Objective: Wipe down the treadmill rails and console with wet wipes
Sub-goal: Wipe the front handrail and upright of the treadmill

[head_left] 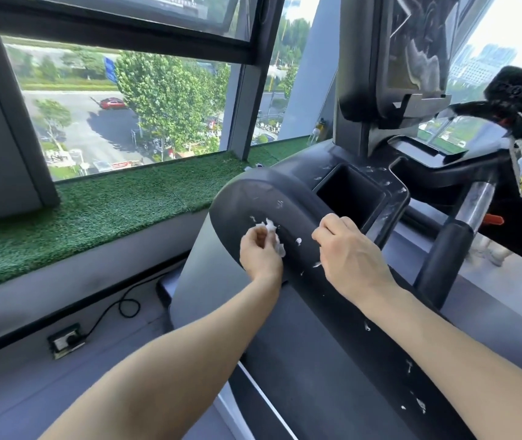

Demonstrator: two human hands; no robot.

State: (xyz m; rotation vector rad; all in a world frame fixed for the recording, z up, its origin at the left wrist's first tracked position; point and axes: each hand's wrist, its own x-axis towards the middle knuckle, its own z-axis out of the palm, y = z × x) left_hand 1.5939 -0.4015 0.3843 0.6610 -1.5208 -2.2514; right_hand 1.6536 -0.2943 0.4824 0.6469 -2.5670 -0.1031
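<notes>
The left hand [261, 249] pinched a small crumpled white wet wipe [274, 235] between thumb and curled fingers, holding it against the rounded front end of the treadmill's dark left rail [342, 312]. The right hand [348, 252] rested on the same rail just to the right, its fingers curled down onto the plastic near the edge of the square cup recess [351, 193]; it appeared to grip nothing, though its fingertips were hidden. White shreds of tissue [419, 404] lay scattered along the rail, between the two hands and further back beside the right forearm, with more flecks around the recess. Above and behind stood the console screen [412, 49], smeared with pale streaks. To the right a chrome and black handlebar post [472, 211] rose toward a black control pod [519, 87]. A strip of green artificial turf [110, 214] covered the window ledge to the left, and below it a black cable ran to a floor socket [66, 341].
</notes>
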